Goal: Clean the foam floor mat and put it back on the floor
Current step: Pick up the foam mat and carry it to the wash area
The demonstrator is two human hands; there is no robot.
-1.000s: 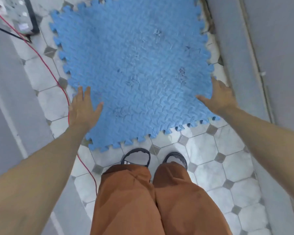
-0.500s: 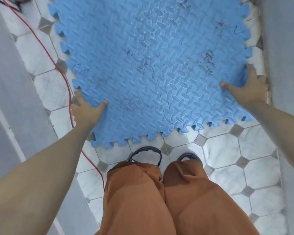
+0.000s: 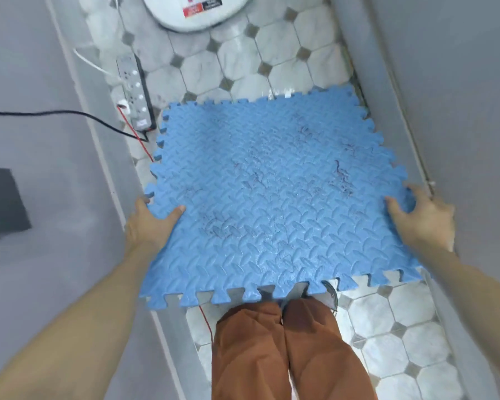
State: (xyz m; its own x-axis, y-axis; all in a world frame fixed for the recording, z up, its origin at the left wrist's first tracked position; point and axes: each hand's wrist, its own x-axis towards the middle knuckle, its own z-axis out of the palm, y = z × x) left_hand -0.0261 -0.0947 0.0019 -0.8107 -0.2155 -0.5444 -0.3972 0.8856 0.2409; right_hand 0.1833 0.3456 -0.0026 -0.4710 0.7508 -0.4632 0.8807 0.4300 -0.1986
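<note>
A blue foam floor mat (image 3: 272, 197) with puzzle-tooth edges and dark smudges on its ribbed top is held up above the tiled floor (image 3: 286, 56), its near edge over my feet. My left hand (image 3: 147, 223) grips its left edge, thumb on top. On the opposite edge my right hand (image 3: 422, 220) holds it the same way, thumb on top and fingers curled round the teeth.
Grey walls close in on both sides of this narrow passage. A power strip (image 3: 134, 93) with black and red cables (image 3: 136, 137) lies on the floor at the left, beyond the mat. A white rounded appliance (image 3: 194, 10) stands at the far end. My legs in orange trousers (image 3: 286, 350) are below.
Both hands closed on the mat's side edges and lifted it off the floor toward me; its near edge now hangs over my feet. The view tilted forward, showing the power strip and appliance.
</note>
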